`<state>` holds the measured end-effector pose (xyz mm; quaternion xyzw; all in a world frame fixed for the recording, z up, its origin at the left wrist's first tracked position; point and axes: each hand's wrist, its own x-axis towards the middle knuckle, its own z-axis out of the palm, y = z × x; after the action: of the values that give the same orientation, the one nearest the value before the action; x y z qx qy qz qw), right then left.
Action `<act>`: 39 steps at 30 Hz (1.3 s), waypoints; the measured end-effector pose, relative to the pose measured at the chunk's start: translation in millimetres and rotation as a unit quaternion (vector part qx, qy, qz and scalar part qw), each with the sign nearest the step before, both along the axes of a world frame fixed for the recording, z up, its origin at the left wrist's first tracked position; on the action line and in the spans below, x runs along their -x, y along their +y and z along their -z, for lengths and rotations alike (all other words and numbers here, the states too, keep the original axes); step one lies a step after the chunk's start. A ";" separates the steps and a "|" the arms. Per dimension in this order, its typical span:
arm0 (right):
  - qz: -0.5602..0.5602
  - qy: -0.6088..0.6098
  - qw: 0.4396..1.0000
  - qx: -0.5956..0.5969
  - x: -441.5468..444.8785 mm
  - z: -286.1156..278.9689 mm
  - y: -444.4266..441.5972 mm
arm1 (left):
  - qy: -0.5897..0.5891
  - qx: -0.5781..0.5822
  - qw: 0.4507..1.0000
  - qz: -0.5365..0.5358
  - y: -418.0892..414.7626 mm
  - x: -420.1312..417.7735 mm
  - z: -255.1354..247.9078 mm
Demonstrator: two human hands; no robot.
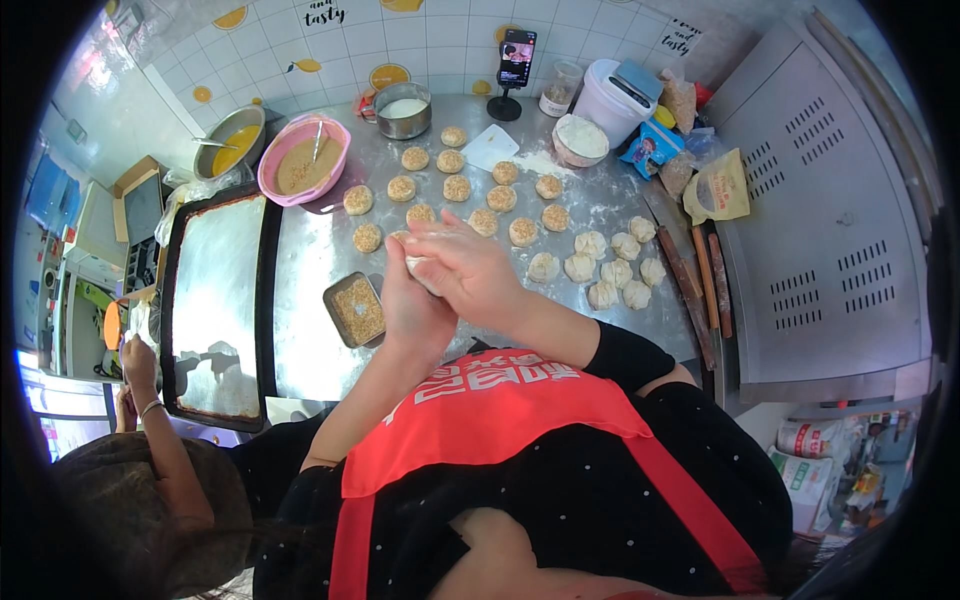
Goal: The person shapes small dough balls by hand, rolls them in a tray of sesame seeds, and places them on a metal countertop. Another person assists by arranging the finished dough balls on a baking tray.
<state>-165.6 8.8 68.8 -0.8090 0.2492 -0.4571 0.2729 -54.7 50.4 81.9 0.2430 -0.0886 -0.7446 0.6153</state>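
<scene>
My left hand [417, 313] cups a piece of pale dough [422, 274] from below. Over it lies my right hand [474, 271], so most of the dough is hidden between the two palms. Just left of my hands, a small square metal tin [330, 304] holds sesame seeds [357, 309]. Beyond my fingers, several round sesame-topped dough balls [456, 187] stand spaced out on the metal table [307, 262]. To the right of my hands is a cluster of plain, wrinkled dough pieces [616, 273].
A dark-rimmed baking tray [217, 300] lies left, near a co-worker's hand [139, 364]. Behind are a pink basin of brown filling [304, 161], a bowl of yellow liquid [232, 150], a metal pot [403, 112], a phone on a stand [516, 64], a flour bowl [580, 140]. Rolling pins [686, 296] lie right.
</scene>
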 end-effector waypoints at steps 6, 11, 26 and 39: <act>0.061 0.071 0.989 0.116 5.3 -38.7 5.4 | -0.054 0.019 0.994 0.094 -3.0 -13.4 -18.1; -0.031 0.028 0.997 0.060 14.1 -7.2 -8.3 | -0.025 -0.008 1.000 0.007 0.5 5.6 -12.6; 0.006 0.022 0.996 0.087 -7.8 -19.2 -0.8 | 0.064 0.014 0.998 0.005 -0.5 -8.2 15.1; 0.008 0.048 0.995 0.084 -19.3 -14.2 0.7 | -0.057 -0.052 0.997 0.028 -5.3 -23.0 6.9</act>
<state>-146.4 9.5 83.1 -0.8481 0.2297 -0.4390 0.1878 -31.7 45.1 75.0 0.3138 -0.0913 -0.7505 0.5744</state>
